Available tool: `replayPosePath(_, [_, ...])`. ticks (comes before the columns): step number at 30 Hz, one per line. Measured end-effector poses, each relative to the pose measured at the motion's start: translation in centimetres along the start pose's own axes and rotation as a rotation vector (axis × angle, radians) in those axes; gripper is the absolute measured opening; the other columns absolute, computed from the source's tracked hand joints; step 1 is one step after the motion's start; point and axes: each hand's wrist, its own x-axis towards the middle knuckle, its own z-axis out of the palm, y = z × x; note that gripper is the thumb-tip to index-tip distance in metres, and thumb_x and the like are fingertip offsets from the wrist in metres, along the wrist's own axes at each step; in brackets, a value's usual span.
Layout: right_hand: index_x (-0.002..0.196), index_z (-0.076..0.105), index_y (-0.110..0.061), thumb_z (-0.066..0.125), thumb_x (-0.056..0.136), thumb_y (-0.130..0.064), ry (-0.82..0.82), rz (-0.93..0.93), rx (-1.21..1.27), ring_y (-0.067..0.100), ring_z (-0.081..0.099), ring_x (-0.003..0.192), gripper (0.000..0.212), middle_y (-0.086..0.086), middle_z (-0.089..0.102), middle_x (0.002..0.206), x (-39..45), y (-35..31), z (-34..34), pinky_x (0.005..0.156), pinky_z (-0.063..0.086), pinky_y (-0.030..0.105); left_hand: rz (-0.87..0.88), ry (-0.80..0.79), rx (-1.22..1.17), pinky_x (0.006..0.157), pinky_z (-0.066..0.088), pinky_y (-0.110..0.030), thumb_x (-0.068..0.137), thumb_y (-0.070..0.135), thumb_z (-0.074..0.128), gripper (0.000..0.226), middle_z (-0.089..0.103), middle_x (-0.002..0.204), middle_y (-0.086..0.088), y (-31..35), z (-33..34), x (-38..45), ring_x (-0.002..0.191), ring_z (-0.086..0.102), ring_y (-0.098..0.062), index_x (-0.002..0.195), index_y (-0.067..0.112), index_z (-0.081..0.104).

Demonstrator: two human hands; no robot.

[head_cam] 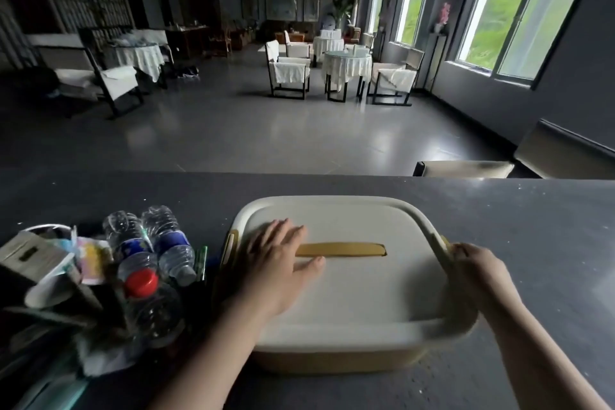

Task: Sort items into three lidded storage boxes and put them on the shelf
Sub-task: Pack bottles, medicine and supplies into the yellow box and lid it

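Your left hand lies flat on the cream lid of a storage box on the dark worktop, fingers straight and spread, the fingertips just touching the near end of the tan handle sunk into the lid's middle. That grip holds nothing; it presses down, likely to steady the lid while the other side is worked. Your right hand curls over the lid's right rim, where a tan side latch seems to sit, though motion blur hides the fingertips and whether the latch is engaged. A matching latch shows just beyond your left hand, at the box's left edge.

Further left of that hand, well apart from the box, the unsorted items crowd together: two clear water bottles with blue labels lying side by side, a red-capped bottle nearer you, a cardboard carton, a colourful packet, a green pen-like object and crumpled wrapping. They sit within easy reach of the left hand, ready for picking.

Judging from the pile, sorting has barely begun, and this box is being opened or fastened; which one cannot be told. No shelf is in view. Beyond the worktop, white-draped tables and chairs stand by the windows.
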Motion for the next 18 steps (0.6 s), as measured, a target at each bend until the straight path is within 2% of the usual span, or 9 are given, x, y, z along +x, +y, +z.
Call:
replayPosePath(2, [0.118,0.06,-0.014,0.046,0.095,-0.029,0.096,-0.09,-0.056,0.037,0.055,0.106,0.031,0.019,0.062,0.119,-0.3,0.0,0.3,0.081,0.043,0.039,-0.04,0.094,-0.127,0.111,0.022,-0.025,0.086,0.047,0.058,0.051,0.048,0.142,0.001,0.4,-0.7,-0.1,0.133,0.038,-0.016,0.131,0.022,0.055])
replayPosePath(4, [0.128,0.054,-0.021,0.05,0.093,-0.032,0.23,-0.29,-0.07,0.032,0.051,0.114,0.037,0.01,0.06,0.125,-1.1,-1.4,0.9,0.082,0.041,0.037,-0.128,0.274,-0.216,0.098,0.04,-0.028,0.081,0.026,0.068,0.035,0.065,0.119,-0.002,0.2,-1.7,-0.3,0.113,0.058,-0.021,0.113,0.015,0.067])
replayPosePath(5, [0.125,0.056,-0.024,0.052,0.091,-0.034,0.244,-0.405,-0.028,0.027,0.052,0.114,0.036,0.004,0.061,0.124,-1.5,-2.6,1.1,0.081,0.04,0.032,-0.163,0.356,-0.193,0.092,0.046,-0.032,0.078,0.019,0.071,0.032,0.068,0.112,-0.004,-0.2,-2.1,-0.6,0.106,0.062,-0.026,0.109,0.013,0.068])
replayPosePath(7, [0.125,0.057,-0.03,0.057,0.087,-0.042,0.118,-0.641,0.009,0.017,0.052,0.118,0.04,-0.007,0.06,0.126,-2.2,-5.1,2.3,0.086,0.038,0.026,-0.247,0.432,-0.154,0.091,0.046,-0.036,0.074,0.01,0.073,0.041,0.067,0.113,-0.01,-1.5,-2.5,-1.3,0.106,0.062,-0.03,0.114,0.009,0.066])
replayPosePath(9, [0.138,0.044,-0.034,0.055,0.086,-0.053,-0.128,-0.83,-0.13,0.013,0.038,0.134,0.057,-0.01,0.045,0.144,-3.0,-6.9,4.3,0.104,0.032,0.029,-0.41,0.34,-0.228,0.1,0.035,-0.033,0.08,0.014,0.071,0.053,0.057,0.129,-0.014,-2.7,-2.4,-2.0,0.12,0.051,-0.03,0.129,0.006,0.054])
replayPosePath(10, [0.143,0.035,-0.037,0.051,0.087,-0.057,-0.22,-0.895,-0.223,0.012,0.027,0.141,0.061,-0.01,0.033,0.152,-3.0,-7.1,5.4,0.112,0.023,0.03,-0.495,0.276,-0.306,0.103,0.031,-0.031,0.084,0.018,0.067,0.056,0.051,0.136,-0.013,-3.0,-2.2,-2.3,0.126,0.046,-0.028,0.135,0.006,0.048])
replayPosePath(12, [0.144,0.029,-0.041,0.043,0.091,-0.057,-0.295,-0.934,-0.291,0.009,0.018,0.144,0.057,-0.014,0.023,0.155,-2.9,-7.2,6.4,0.116,0.013,0.029,-0.564,0.205,-0.453,0.107,0.032,-0.032,0.09,0.018,0.06,0.054,0.047,0.14,-0.014,-3.4,-1.9,-2.5,0.13,0.043,-0.026,0.14,0.008,0.042])
replayPosePath(15, [0.13,0.054,-0.035,0.054,0.091,-0.044,-0.192,-0.989,-0.095,0.013,0.043,0.132,0.04,-0.012,0.05,0.139,-2.9,-7.1,6.4,0.108,0.031,0.029,-0.558,0.228,-0.492,0.104,0.04,-0.038,0.094,0.013,0.051,0.044,0.055,0.134,-0.016,-3.7,-2.2,-2.3,0.123,0.052,-0.027,0.138,0.011,0.046])
replayPosePath(18, [0.118,0.064,-0.029,0.059,0.09,-0.037,-0.114,-1.002,-0.061,0.015,0.054,0.12,0.03,-0.01,0.061,0.125,-3.0,-7.0,6.7,0.102,0.04,0.027,-0.558,0.182,-0.195,0.091,0.046,-0.038,0.097,0.022,0.043,0.04,0.065,0.114,-0.017,-3.9,-2.5,-2.2,0.106,0.06,-0.032,0.137,0.02,0.047])
